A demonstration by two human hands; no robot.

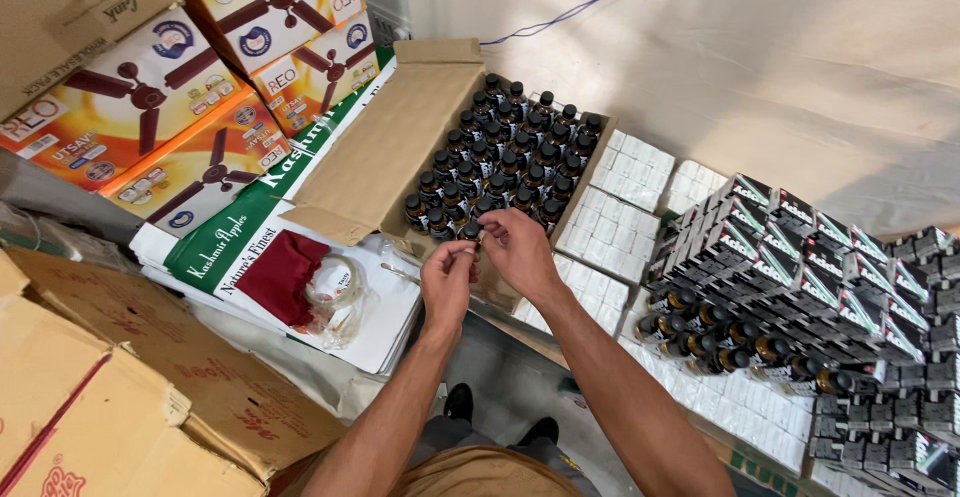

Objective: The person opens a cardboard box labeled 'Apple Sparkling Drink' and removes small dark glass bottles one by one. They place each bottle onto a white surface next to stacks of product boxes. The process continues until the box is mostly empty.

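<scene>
Item: small dark bottle [472,231], pinched at cap and body between closed fingers of left hand [447,279] and right hand [518,247], just above the near edge of the open carton [400,147]; risk, judged: slipping grip drops it among packed bottles [505,152], toppling neighbours.

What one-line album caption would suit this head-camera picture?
Both hands, left hand and right hand, hold a small dark bottle above an open carton of bottles.

place: stockroom/packing area | evidence: stacked ceiling-fan cartons [190,67] far left | open carton of dark bottles [505,157] | stacked small product boxes [810,257] right
</scene>
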